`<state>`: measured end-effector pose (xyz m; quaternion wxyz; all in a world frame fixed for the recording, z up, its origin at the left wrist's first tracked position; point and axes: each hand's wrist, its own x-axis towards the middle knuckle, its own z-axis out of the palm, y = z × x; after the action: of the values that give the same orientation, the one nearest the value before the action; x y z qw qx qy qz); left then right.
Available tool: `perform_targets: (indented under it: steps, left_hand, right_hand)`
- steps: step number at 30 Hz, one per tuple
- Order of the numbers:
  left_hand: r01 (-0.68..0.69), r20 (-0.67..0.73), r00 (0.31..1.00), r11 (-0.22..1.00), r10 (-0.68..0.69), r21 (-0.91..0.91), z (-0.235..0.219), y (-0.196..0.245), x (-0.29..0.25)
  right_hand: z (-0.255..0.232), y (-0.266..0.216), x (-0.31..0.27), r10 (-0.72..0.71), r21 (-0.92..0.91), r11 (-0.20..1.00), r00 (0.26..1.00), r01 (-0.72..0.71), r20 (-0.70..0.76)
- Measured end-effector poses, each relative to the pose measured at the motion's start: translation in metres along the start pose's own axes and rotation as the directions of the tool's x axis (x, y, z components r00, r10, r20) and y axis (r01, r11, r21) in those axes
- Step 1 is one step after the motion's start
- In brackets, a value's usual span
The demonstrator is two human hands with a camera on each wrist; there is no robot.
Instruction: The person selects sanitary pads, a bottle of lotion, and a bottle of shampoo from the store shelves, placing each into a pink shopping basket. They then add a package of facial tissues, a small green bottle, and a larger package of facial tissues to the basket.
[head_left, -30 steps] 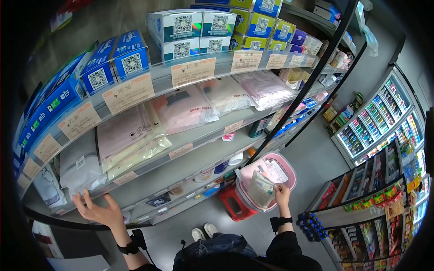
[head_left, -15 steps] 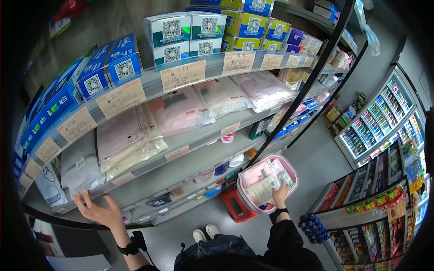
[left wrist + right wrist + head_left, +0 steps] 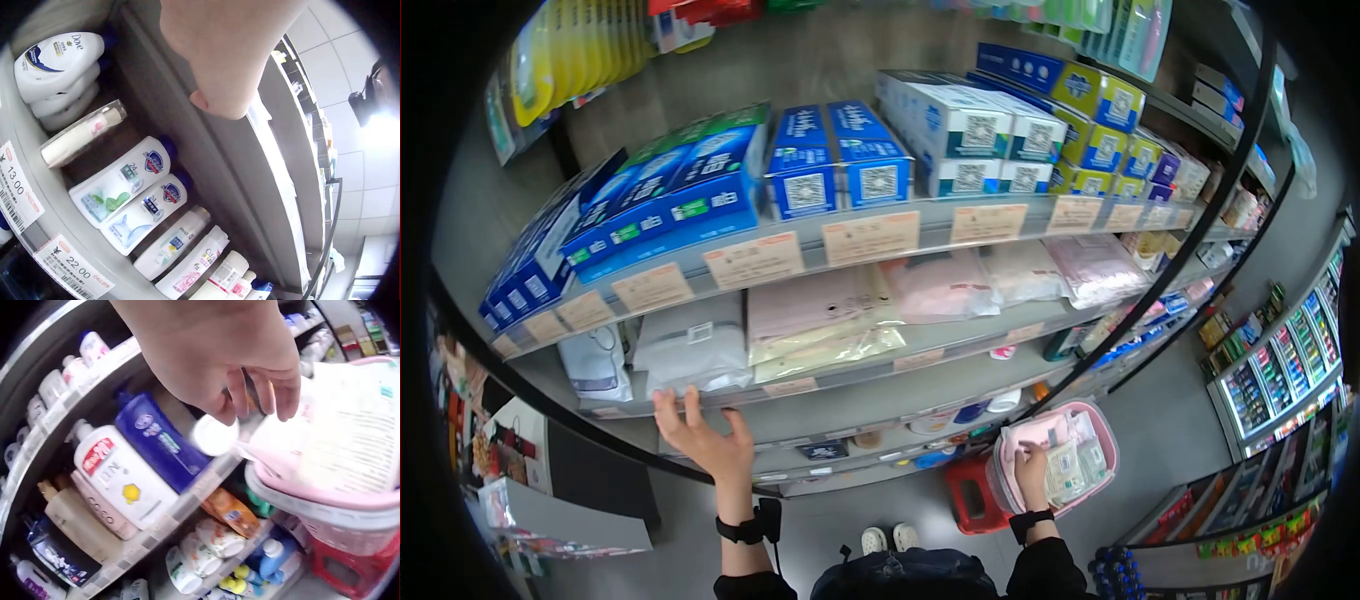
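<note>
In the head view my left hand (image 3: 705, 440) is at the edge of the shelf, fingers spread and fingertips right at a grey packet in clear wrap (image 3: 700, 345). The left wrist view shows only part of that hand (image 3: 219, 56). My right hand (image 3: 1030, 475) is over the left side of a pink basket (image 3: 1108, 440), beside a pink packet (image 3: 1040, 432). Its fingers hang loosely bent in the right wrist view, just above that packet, nothing visibly gripped. A beige packet (image 3: 1063, 475) lies in the basket, next to a pale packet (image 3: 1092, 455).
The basket is on a red stool (image 3: 975, 495). Toothpaste boxes (image 3: 840, 160) line the upper shelf; wrapped pink textiles (image 3: 945, 285) lie below. Lotion bottles (image 3: 159, 440) fill lower shelves. A black shelf post (image 3: 1190, 240) rises behind the basket. A drinks fridge (image 3: 1290, 360) is far right.
The head view has swung left. My right hand has let go of the beige packet, now lying in the basket, and moved left to the pink packet. My left hand keeps to the shelf edge.
</note>
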<state>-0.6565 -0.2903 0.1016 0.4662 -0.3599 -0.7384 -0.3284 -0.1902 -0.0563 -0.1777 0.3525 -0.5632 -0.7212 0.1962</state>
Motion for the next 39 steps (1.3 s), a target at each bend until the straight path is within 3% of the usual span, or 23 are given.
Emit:
perform_targets:
  steps: [1, 3, 4, 6, 9, 12, 15, 19, 21, 22, 23, 25, 27, 31, 33, 34, 35, 36, 37, 39]
  left_hand:
    - [0.003, -0.006, 1.000, 1.000, -0.003, 0.012, -0.001, 0.000, 0.001]
    - [0.001, 0.002, 1.000, 1.000, -0.001, 0.011, -0.002, 0.002, 0.002]
    - [0.006, 0.001, 1.000, 1.000, -0.006, 0.013, -0.002, 0.003, 0.003]
    - [0.008, -0.006, 1.000, 1.000, -0.008, 0.017, -0.001, 0.003, 0.003]
    - [0.010, -0.013, 1.000, 1.000, -0.010, 0.014, -0.001, 0.002, 0.002]
    - [0.004, -0.017, 1.000, 1.000, -0.004, 0.012, -0.003, 0.002, 0.004]
    - [-0.013, -0.009, 1.000, 1.000, 0.013, 0.024, -0.006, 0.001, 0.005]
    - [-0.032, 0.013, 0.999, 0.999, 0.032, 0.039, -0.009, -0.001, 0.005]
    - [-0.032, 0.011, 0.999, 0.999, 0.032, 0.035, -0.010, -0.002, 0.004]
    - [-0.031, 0.013, 0.999, 0.999, 0.030, 0.036, -0.009, -0.002, 0.005]
    - [-0.030, 0.011, 0.999, 0.999, 0.030, 0.028, -0.008, -0.001, 0.005]
    - [-0.029, 0.006, 1.000, 0.999, 0.029, 0.032, -0.008, -0.002, 0.005]
    - [-0.035, 0.012, 0.999, 0.999, 0.035, 0.005, -0.004, -0.004, 0.002]
    - [-0.036, 0.000, 0.999, 0.999, 0.036, -0.018, -0.001, -0.005, 0.001]
    - [-0.036, -0.014, 0.999, 0.999, 0.036, 0.023, -0.001, -0.005, 0.000]
    - [-0.039, -0.001, 0.999, 0.999, 0.039, -0.008, -0.001, -0.005, 0.000]
    - [-0.039, -0.019, 0.999, 0.999, 0.039, -0.001, 0.000, -0.005, 0.000]
    - [-0.039, -0.037, 0.999, 0.999, 0.040, 0.010, 0.001, -0.005, 0.000]
    - [-0.043, -0.028, 0.999, 0.999, 0.043, -0.012, 0.005, -0.005, 0.000]
    - [-0.042, -0.091, 0.995, 0.999, 0.041, -0.009, 0.009, -0.005, 0.000]
  right_hand:
    - [-0.011, -0.040, 0.016, -0.011, 0.007, 1.000, 1.000, 0.011, 0.007]
    - [-0.035, -0.143, 0.041, -0.112, 0.244, 0.959, 0.982, 0.146, -0.150]
    - [-0.044, -0.182, 0.051, -0.120, 0.247, 0.957, 0.982, 0.154, -0.147]
    - [-0.060, -0.252, 0.065, -0.395, 0.250, 0.842, 0.862, 0.478, -0.317]
    - [-0.080, -0.342, 0.076, -0.623, 0.186, 0.676, 0.687, 0.713, -0.373]
    - [-0.085, -0.405, 0.082, -0.735, 0.141, 0.569, 0.578, 0.810, -0.354]
    - [-0.085, -0.456, 0.089, -0.771, 0.047, 0.564, 0.547, 0.824, -0.326]
    - [-0.070, -0.454, 0.103, -0.821, 0.024, 0.512, 0.497, 0.859, -0.279]
    - [-0.079, -0.449, 0.098, -0.787, 0.101, 0.501, 0.501, 0.859, -0.361]
    - [-0.087, -0.445, 0.093, -0.717, 0.248, 0.481, 0.541, 0.841, -0.440]
    - [-0.098, -0.438, 0.087, -0.637, 0.388, 0.439, 0.585, 0.810, -0.501]
    - [-0.124, -0.414, 0.078, -0.501, 0.494, 0.349, 0.604, 0.796, -0.619]
    - [-0.159, -0.385, 0.073, -0.460, 0.523, 0.146, 0.526, 0.840, -0.716]
    - [-0.209, -0.318, 0.044, -0.511, 0.506, 0.308, 0.589, 0.806, -0.626]
    - [-0.195, -0.289, 0.024, -0.289, 0.334, 0.773, 0.768, 0.540, -0.572]
    - [-0.196, -0.283, 0.019, -0.329, 0.182, 0.870, 0.814, 0.458, -0.479]
    - [-0.198, -0.277, 0.014, -0.341, 0.016, 0.927, 0.861, 0.374, -0.378]
    - [-0.200, -0.259, 0.006, -0.193, -0.003, 0.980, 0.942, 0.200, -0.274]
    - [-0.201, -0.238, 0.000, -0.181, -0.018, 0.983, 0.943, 0.183, -0.281]
    - [-0.201, -0.196, -0.007, -0.057, -0.168, 0.986, 0.928, -0.007, -0.369]
